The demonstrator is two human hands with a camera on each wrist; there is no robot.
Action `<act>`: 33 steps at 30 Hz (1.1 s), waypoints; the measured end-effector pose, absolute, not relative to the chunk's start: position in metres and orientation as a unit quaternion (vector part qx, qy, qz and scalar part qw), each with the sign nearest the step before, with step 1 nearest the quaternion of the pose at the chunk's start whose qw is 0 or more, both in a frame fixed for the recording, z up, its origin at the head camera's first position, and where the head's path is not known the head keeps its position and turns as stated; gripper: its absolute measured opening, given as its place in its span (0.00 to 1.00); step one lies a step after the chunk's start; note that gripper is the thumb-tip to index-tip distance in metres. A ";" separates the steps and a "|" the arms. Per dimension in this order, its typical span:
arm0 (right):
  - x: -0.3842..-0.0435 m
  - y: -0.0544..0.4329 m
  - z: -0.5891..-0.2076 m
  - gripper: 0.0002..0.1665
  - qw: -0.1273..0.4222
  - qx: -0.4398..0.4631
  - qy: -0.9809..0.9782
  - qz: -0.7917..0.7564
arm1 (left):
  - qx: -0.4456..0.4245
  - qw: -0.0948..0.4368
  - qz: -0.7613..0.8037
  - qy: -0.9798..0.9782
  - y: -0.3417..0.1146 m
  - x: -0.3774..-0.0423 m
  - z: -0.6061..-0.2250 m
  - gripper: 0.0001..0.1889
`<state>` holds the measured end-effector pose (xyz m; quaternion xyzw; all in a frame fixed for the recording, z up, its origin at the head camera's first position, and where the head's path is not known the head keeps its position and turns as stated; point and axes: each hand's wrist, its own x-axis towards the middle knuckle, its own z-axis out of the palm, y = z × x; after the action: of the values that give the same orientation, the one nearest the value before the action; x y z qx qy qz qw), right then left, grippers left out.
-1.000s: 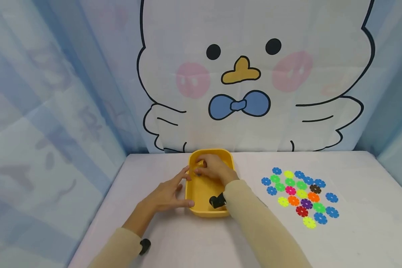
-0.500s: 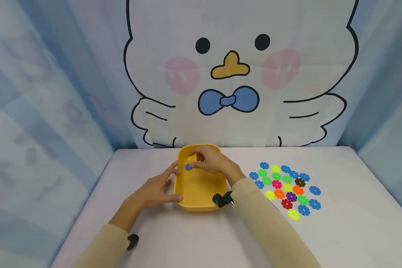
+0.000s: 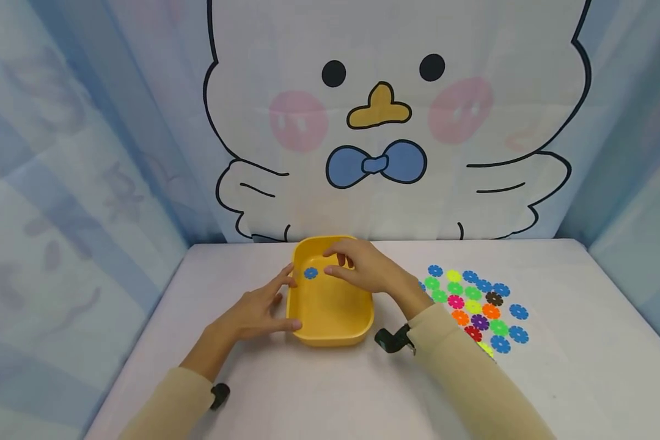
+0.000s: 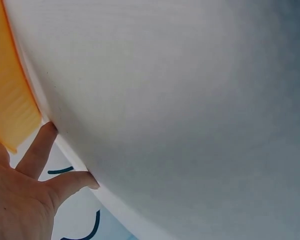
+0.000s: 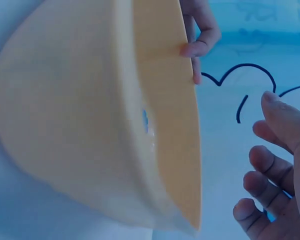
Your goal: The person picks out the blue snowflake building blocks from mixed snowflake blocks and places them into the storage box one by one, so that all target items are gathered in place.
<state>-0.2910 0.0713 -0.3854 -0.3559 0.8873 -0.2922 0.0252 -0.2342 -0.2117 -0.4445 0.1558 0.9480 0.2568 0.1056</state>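
Observation:
A yellow tray [image 3: 330, 311] stands on the white table, and a blue snowflake disc [image 3: 310, 273] lies inside it near the left wall. My left hand [image 3: 255, 313] rests along the tray's left side, thumb and fingers spread, fingertips at the rim. Over the tray's far right part is my right hand [image 3: 363, 267], just right of the disc. Its fingers are loosely bent, with nothing between thumb and fingers. The right wrist view shows that hand [image 5: 280, 170] with the fingers apart, beside the tray wall [image 5: 175, 125].
Several flat snowflake discs in blue, green, yellow, orange, pink, red, purple and brown lie spread right of the tray, among them a purple disc [image 3: 480, 322]. My right sleeve [image 3: 473, 373] hides some. A curtain with a printed cartoon bird [image 3: 396, 208] hangs behind the table.
The blue disc, pinched in my right hand half a second ago, now lies released in the tray. The right hand has drawn back to the right; the left stays on the rim.

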 end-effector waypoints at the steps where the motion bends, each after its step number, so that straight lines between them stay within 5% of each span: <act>1: -0.290 0.074 -0.386 0.23 0.023 -0.354 0.888 -0.293 | 0.155 0.106 0.257 0.948 -0.212 -0.234 -0.445 0.58; 33: -0.256 0.161 -0.404 0.18 -0.075 -0.328 0.894 -0.298 | 0.152 0.102 0.268 0.946 -0.209 -0.232 -0.447 0.60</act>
<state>-0.2558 0.1614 -0.4043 -0.3280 0.8935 -0.2975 -0.0745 -0.2324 -0.2093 -0.4467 0.1522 0.9459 0.2678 0.1016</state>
